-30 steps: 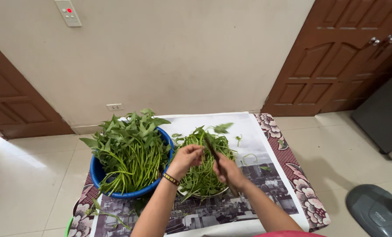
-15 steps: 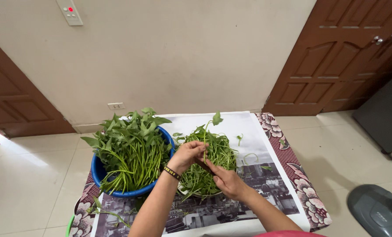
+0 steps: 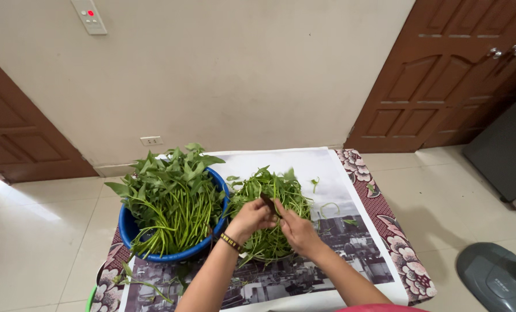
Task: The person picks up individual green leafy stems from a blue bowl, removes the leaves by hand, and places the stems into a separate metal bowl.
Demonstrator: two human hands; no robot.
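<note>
My left hand (image 3: 251,218) is closed on a thin green stem over a heap of split green stems (image 3: 281,188). My right hand (image 3: 297,232) sits just to its right and grips a slim dark tool (image 3: 268,203), whose tip shows between the two hands. The hands almost touch. To the left stands a blue basin (image 3: 125,229) piled with leafy long-stemmed greens (image 3: 171,188). A dark wristband is on my left wrist.
Everything rests on a low table covered by a printed paper sheet (image 3: 327,173) over a floral cloth (image 3: 398,245). Loose leaves and stems lie on the sheet. There are a wall and brown doors behind, a tiled floor around, and a grey rounded object (image 3: 495,277) at the bottom right.
The stem with a leaf that stood above the heap has come down. Both hands have drawn closer together and lower, toward me.
</note>
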